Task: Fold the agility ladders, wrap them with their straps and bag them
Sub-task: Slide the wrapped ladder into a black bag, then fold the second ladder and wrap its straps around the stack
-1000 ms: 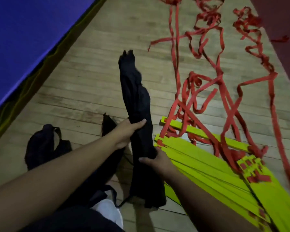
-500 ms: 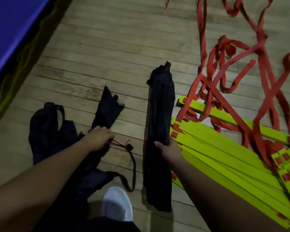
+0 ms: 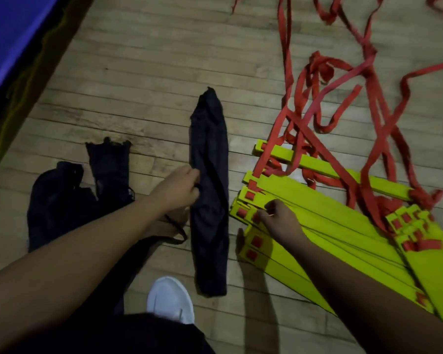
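head view shows the stack of yellow ladder rungs (image 3: 330, 226) lying on the wood floor (image 3: 151, 72) with its red straps (image 3: 317, 111) tangled behind, the right hand (image 3: 279, 221) pinching its near end with curled fingers, the left hand (image 3: 177, 191) gripping the long black bag (image 3: 210, 154) beside it, more black bags (image 3: 62, 200) to the left, a blue mat (image 3: 10, 34) beyond.

Long black bag (image 3: 210, 190), flat on wooden floor (image 3: 151, 72), left hand (image 3: 179, 190) gripping its edge. Stacked yellow rungs (image 3: 330, 226), right hand (image 3: 279, 221) pinching their near ends. Tangled red straps (image 3: 343, 111) beyond. One white shoe (image 3: 170, 300) below.
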